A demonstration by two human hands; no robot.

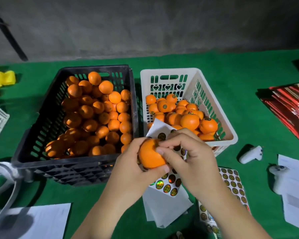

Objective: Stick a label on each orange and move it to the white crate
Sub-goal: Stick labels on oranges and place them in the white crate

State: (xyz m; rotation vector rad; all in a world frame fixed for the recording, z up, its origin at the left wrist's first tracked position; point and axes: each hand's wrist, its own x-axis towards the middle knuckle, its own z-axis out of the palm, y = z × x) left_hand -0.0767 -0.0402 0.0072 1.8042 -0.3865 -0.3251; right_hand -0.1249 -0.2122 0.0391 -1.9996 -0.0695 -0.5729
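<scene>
The left hand [128, 163] grasps an orange [150, 154], fingers curled round its far side and thumb under its near edge. The right hand [188, 152] presses bent fingertips [160, 150] on the orange's top right, above a label sheet [167, 185]. Beyond the fingers sit the white crate [231, 135], part filled, and the black crate [41, 121].

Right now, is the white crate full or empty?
Partly full: the white crate holds a pile of oranges below its rim.
</scene>
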